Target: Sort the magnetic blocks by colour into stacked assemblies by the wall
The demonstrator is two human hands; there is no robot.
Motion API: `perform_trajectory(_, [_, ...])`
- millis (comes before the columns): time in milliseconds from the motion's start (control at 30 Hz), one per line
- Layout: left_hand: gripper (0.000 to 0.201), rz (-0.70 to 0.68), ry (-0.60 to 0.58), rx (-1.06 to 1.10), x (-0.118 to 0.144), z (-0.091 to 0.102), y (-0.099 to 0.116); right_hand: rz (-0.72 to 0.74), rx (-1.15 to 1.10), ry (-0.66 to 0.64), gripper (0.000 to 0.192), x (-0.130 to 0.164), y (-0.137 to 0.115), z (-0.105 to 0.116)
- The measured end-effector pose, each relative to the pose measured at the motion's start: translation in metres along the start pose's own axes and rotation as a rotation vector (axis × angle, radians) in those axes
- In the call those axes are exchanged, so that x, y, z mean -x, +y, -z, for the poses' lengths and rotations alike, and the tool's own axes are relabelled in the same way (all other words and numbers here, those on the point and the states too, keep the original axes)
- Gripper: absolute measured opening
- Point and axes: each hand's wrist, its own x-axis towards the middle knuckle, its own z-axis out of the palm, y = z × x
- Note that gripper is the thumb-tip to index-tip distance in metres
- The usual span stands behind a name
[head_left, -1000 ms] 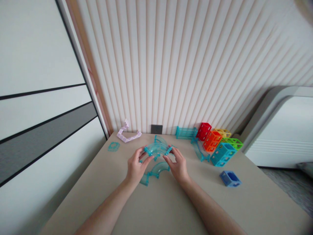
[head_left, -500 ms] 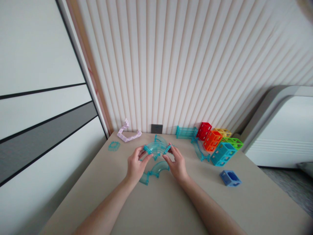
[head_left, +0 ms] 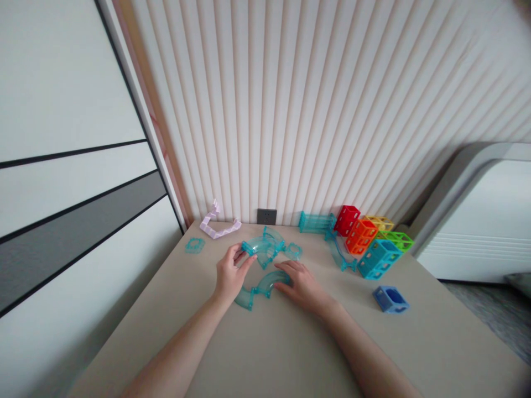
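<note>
My left hand pinches the left end of a clear teal curved tube piece, held over the table. Another teal curved piece lies just behind it, partly overlapped in view. Nearer to me, two joined teal curved pieces rest on the tabletop. My right hand has its thumb and fingers around the right end of these joined pieces, which is partly hidden by the fingers. A flat teal square frame lies just beyond my right hand.
On the right are red blocks, orange blocks, teal blocks and a blue open cube. A straight teal tube lies by the wall. At left are a lilac folding piece and another teal frame.
My right hand has let go of the held curved tube piece and come down toward me to the joined pieces on the table. My left hand stays on its piece, hardly moved.
</note>
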Motion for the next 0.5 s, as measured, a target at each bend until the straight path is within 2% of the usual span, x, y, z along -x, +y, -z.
perform_trajectory(67, [0.04,0.007,-0.015,0.0,0.0002,-0.0013,-0.0022,0.011,0.031,-0.041,0.049,0.0014,-0.0029,-0.0016])
perform_trajectory(167, [0.038,0.015,-0.031,-0.005,-0.0013,-0.0024,-0.0051,0.03,0.052,-0.049,0.043,0.0006,-0.0046,-0.0048])
perform_trajectory(333, [0.037,0.019,-0.048,-0.027,-0.0048,-0.0021,-0.0089,0.093,0.091,-0.028,0.034,-0.0013,-0.0015,-0.0075])
perform_trajectory(500, [0.037,0.011,-0.064,-0.051,-0.0048,-0.0023,-0.011,0.162,0.105,0.033,0.035,-0.0012,-0.0008,-0.0058])
